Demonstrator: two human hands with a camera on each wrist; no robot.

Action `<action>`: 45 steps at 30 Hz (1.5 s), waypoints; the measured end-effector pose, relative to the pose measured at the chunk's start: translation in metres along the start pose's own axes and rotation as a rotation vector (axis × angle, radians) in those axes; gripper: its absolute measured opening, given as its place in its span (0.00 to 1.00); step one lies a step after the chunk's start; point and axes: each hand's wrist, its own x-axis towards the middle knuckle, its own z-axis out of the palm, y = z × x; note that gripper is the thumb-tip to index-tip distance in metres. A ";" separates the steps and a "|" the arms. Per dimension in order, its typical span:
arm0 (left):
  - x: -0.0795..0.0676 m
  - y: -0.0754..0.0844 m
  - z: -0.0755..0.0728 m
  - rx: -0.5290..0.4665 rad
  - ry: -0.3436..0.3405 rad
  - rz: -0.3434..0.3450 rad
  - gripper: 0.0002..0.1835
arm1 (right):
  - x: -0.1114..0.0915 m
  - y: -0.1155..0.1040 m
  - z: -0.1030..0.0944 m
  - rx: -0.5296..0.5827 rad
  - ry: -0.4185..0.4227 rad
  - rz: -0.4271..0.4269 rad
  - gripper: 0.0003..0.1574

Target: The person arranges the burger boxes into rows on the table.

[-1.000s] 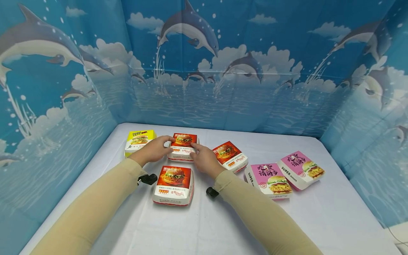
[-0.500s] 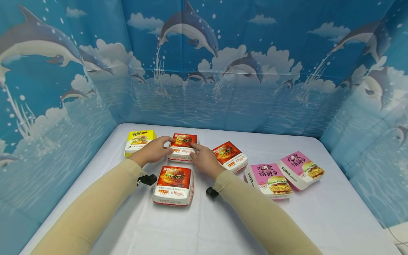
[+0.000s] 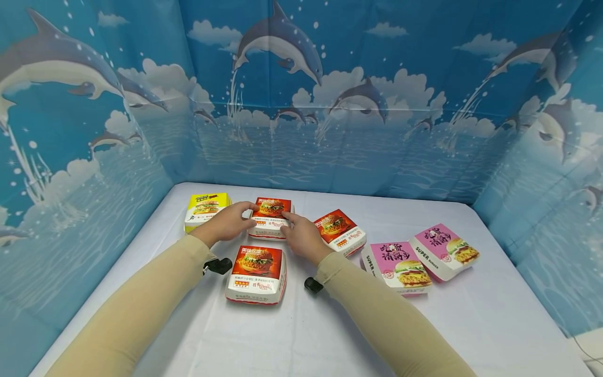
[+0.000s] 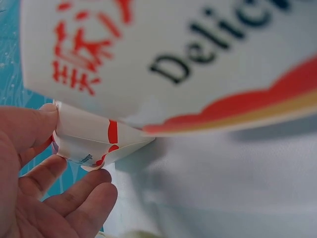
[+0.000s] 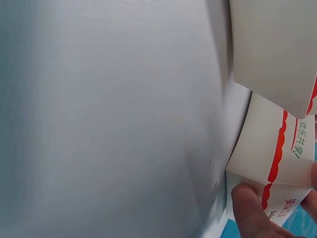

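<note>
Both hands are at a red-and-white burger box (image 3: 270, 212) at the back left of the table, one at each side. My left hand (image 3: 228, 222) holds its left side, thumb near the front corner. In the left wrist view, that hand's fingers (image 4: 81, 191) curve around the box's end (image 4: 81, 134). My right hand (image 3: 301, 235) grips the right side; its thumb (image 5: 247, 206) presses the white wall of the box (image 5: 270, 158) in the right wrist view. A second red-and-white burger box (image 3: 256, 275) lies nearer, between the forearms.
A yellow burger box (image 3: 207, 207) stands left of the left hand. Another red-and-white box (image 3: 340, 230) lies tilted beside the right hand. Two pink burger boxes (image 3: 398, 267) lie to the right, touching or nearly so. The white table (image 3: 471, 324) ends at a dolphin-print curtain (image 3: 301, 146).
</note>
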 end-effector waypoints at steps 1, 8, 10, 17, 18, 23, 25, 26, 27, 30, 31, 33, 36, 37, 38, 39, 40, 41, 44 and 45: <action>0.000 0.000 0.000 0.002 0.000 0.002 0.27 | 0.000 0.000 0.000 0.001 -0.001 0.000 0.33; -0.001 0.002 -0.001 0.013 -0.001 0.009 0.27 | -0.002 -0.001 -0.001 0.014 -0.005 0.004 0.34; -0.001 0.002 -0.001 0.014 -0.002 0.009 0.27 | -0.002 -0.001 -0.001 0.020 -0.007 0.011 0.34; -0.004 0.004 -0.001 0.009 -0.004 0.011 0.27 | -0.003 -0.001 0.000 0.014 0.007 0.008 0.34; -0.004 0.004 -0.001 0.010 -0.004 0.012 0.27 | -0.003 -0.001 0.000 0.013 0.011 0.006 0.33; -0.005 0.004 -0.002 0.006 -0.004 0.014 0.27 | -0.004 -0.001 -0.001 0.011 0.020 0.003 0.34; -0.004 0.004 -0.001 0.006 -0.003 0.016 0.27 | -0.004 -0.001 -0.001 0.009 0.020 0.001 0.34; -0.005 0.004 -0.001 0.008 -0.002 0.017 0.28 | -0.004 -0.001 -0.001 0.009 0.019 0.000 0.34; -0.005 0.004 -0.001 0.010 0.000 0.017 0.28 | -0.005 0.000 -0.001 0.009 0.018 -0.001 0.34; -0.005 0.005 -0.001 0.013 0.004 0.013 0.28 | -0.005 0.000 -0.002 0.014 0.012 0.005 0.34; -0.006 0.005 -0.001 0.015 0.006 0.011 0.28 | -0.005 0.000 -0.003 0.014 0.009 0.007 0.35; -0.007 0.006 -0.002 0.014 0.009 0.005 0.28 | -0.006 -0.001 -0.003 0.018 0.006 0.012 0.35; -0.008 0.008 -0.002 0.016 0.008 0.002 0.28 | -0.010 -0.001 -0.006 0.024 0.000 0.014 0.36; -0.008 0.008 -0.002 0.015 0.009 0.000 0.28 | -0.011 -0.002 -0.007 0.022 -0.002 0.011 0.36; -0.009 0.008 -0.003 0.013 0.010 0.002 0.28 | -0.012 -0.002 -0.008 0.020 -0.005 0.007 0.36; -0.010 0.008 -0.003 0.011 0.010 0.007 0.28 | -0.014 -0.002 -0.009 0.014 -0.009 0.000 0.36; -0.011 0.009 -0.004 0.006 0.014 0.010 0.27 | -0.016 -0.003 -0.010 0.006 -0.011 -0.009 0.36; -0.012 0.009 -0.006 -0.001 0.020 0.016 0.27 | -0.018 -0.003 -0.012 0.001 -0.008 -0.018 0.36; -0.016 0.013 -0.011 -0.030 0.043 0.032 0.28 | -0.024 -0.005 -0.017 -0.036 0.005 -0.052 0.36; -0.018 0.015 -0.013 -0.043 0.051 0.035 0.29 | -0.026 -0.006 -0.019 -0.043 0.005 -0.059 0.36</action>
